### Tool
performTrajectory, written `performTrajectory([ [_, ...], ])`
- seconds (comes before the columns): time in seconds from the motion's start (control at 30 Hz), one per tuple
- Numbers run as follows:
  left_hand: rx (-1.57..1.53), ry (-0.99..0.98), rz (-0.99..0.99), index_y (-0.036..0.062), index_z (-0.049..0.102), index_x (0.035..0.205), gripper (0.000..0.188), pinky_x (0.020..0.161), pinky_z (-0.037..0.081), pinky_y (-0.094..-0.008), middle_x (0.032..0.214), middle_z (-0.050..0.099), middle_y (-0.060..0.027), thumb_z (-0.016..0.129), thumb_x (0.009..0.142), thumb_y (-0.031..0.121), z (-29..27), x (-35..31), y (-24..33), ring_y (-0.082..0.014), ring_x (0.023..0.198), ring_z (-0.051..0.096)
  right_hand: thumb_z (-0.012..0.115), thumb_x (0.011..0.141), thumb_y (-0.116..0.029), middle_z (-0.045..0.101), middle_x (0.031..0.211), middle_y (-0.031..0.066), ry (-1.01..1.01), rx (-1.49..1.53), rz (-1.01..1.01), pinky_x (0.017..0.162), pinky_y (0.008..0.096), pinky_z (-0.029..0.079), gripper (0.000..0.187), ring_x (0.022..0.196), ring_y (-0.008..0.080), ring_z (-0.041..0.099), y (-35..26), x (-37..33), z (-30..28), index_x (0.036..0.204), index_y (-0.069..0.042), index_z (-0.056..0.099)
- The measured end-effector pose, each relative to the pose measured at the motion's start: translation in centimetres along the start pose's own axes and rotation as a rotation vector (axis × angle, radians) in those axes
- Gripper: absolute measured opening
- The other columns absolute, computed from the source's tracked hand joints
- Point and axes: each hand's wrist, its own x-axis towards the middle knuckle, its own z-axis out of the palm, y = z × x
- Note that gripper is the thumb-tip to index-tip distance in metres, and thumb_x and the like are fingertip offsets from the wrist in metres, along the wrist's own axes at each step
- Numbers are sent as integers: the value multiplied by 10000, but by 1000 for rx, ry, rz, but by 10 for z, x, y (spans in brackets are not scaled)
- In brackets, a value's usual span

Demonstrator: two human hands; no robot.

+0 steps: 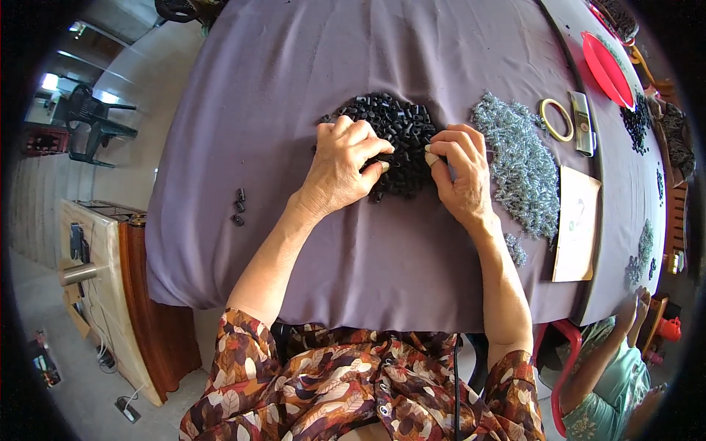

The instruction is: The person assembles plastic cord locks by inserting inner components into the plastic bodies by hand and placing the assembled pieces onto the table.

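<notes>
Your two hands meet over a pile of small black tube-shaped pieces (401, 125), which lies on a purple-grey cloth (331, 272) in front of you. Your left hand (344, 163) rests at the pile's left side, thumb and forefinger slightly apart among the pieces; whether a piece sits between them you cannot tell from this view. Your right hand (460, 167) is at the pile's right edge, thumb and fingertips drawn close together; whether they hold a piece cannot be told. A few loose black pieces (240, 206) lie to the left, well apart from the pile. Just right of your right hand spreads a heap of small shiny grey parts (522, 158). Beyond it lie a yellow ring (542, 112), a flat metal object (583, 123) and a tan board (577, 224); a red tray (607, 70) stands farther off, at upper right.
</notes>
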Motion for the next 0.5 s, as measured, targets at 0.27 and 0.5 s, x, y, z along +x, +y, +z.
performTrajectory([
  [0.27,-49,118,-18,108,636,838,139,764,377,-339,819,565,-5,682,715,62,6,1,-2,-198,821,518,651,689,-9,586,875,68,17,6,-32,817,391,417,177,911,279,534,-11,4,-5,853,-47,596],
  [0.5,-337,272,-99,18,605,901,121,647,457,-270,853,575,-57,632,785,-1,8,2,-3,-159,730,558,664,691,-23,605,796,39,-28,46,-26,657,325,410,169,706,226,511,-24,7,-12,843,-65,603],
])
